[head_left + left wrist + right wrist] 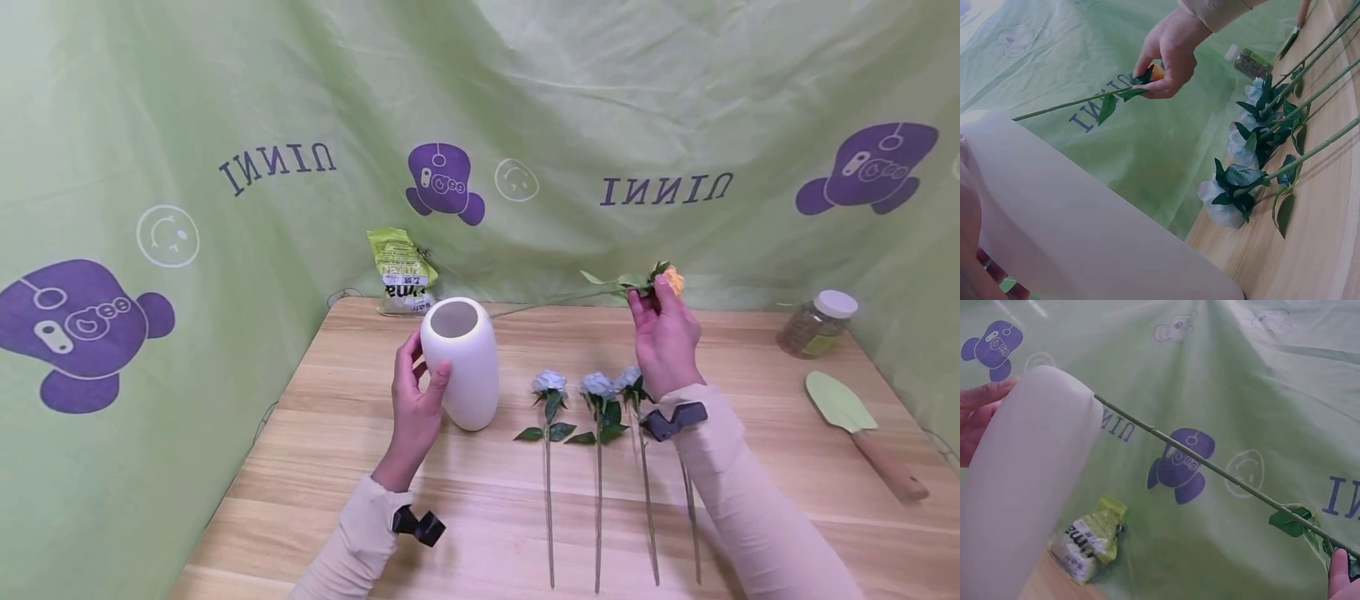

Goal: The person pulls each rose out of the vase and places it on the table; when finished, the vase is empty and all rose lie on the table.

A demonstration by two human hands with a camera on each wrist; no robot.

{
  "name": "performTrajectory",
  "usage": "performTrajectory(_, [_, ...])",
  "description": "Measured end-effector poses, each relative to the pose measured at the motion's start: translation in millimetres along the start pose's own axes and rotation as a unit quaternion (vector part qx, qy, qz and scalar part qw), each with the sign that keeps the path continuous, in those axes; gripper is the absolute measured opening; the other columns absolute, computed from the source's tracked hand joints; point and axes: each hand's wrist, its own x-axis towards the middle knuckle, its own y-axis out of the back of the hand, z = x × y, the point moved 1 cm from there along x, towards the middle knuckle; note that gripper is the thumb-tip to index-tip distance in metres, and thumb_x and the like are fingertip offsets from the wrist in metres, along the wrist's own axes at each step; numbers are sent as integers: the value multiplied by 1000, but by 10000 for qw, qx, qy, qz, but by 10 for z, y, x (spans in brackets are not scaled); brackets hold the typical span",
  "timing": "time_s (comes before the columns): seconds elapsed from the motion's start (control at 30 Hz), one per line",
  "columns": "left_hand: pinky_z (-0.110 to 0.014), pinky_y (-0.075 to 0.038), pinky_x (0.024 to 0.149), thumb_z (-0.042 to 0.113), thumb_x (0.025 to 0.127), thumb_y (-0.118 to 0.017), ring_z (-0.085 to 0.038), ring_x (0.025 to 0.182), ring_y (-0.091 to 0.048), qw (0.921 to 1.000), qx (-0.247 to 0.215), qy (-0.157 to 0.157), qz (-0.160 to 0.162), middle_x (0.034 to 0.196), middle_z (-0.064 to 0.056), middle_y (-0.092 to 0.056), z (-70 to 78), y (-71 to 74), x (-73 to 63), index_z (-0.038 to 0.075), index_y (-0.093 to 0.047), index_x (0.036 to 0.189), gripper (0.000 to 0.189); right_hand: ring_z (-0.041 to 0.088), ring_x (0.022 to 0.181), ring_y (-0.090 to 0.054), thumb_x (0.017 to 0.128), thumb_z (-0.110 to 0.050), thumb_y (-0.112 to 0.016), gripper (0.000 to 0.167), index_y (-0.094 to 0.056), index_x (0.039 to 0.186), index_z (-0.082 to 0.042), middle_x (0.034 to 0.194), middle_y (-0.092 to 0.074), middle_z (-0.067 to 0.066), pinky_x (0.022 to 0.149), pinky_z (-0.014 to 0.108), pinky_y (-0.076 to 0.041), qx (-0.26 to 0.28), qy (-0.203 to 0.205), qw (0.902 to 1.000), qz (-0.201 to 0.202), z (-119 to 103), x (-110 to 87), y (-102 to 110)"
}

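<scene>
A tall white vase (471,379) stands on the wooden table, tilted slightly, with its round mouth facing up. My left hand (417,402) grips its left side, thumb on the near face and fingers round the back. To the right, my right hand (666,340) pinches a yellow-orange artificial flower (675,281) just below its bloom. Its long green stem (1210,464) runs leftward to the vase, and in the right wrist view the stem's tip overlaps the rim's edge. Between the vase and my right arm lie several pale blue artificial roses (598,386), stems toward me.
At the back left stands a green and white plastic bag (405,275). A lidded jar (817,325) and a green trowel with a wooden handle (840,402) are on the right. A green printed cloth (555,100) hangs behind and beside the table (300,467).
</scene>
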Motion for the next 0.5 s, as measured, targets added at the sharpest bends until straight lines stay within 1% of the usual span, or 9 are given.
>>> performTrajectory(0.13, [-49,-41,108,18,98,-61,-29,130,-48,10000,2,-19,20,145,-7,-46,-17,4,-6,16,-39,149,56,18,104,-65,83,-3,-78,33,-67,114,-3,115,-62,8,90,27,-58,39,-38,9999,116,-111,24,63])
performTrajectory(0.2, [-50,-40,109,19,98,-61,-28,130,-47,10000,-13,-17,26,145,-7,-46,-22,4,-11,16,-40,149,56,17,105,-64,84,-4,-78,33,-67,114,-4,114,-61,6,91,27,-58,-57,-93,9999,50,-181,33,105])
performTrajectory(0.3, [-51,-39,110,19,98,-62,-25,131,-45,10000,-3,-68,36,144,-8,-46,-18,4,-13,15,-39,149,56,16,100,-62,85,-4,-77,29,-66,112,-5,109,-60,5,90,27,-58,-236,-137,9995,-175,-287,49,189])
performTrajectory(0.4, [-51,-38,111,20,98,-62,-25,132,-45,9998,10,-181,36,143,-9,-47,-3,9,-6,14,-39,149,56,16,94,-63,87,-4,-75,23,-66,108,-3,104,-61,6,87,27,-59,-501,-180,9976,-450,-388,64,283])
performTrajectory(0.5, [-51,-39,110,19,97,-62,-28,131,-47,9996,60,-259,48,144,-10,-47,6,14,4,13,-40,148,56,15,93,-64,90,-4,-71,17,-67,107,-3,103,-62,6,86,26,-59,-961,-376,9905,-905,-502,73,380])
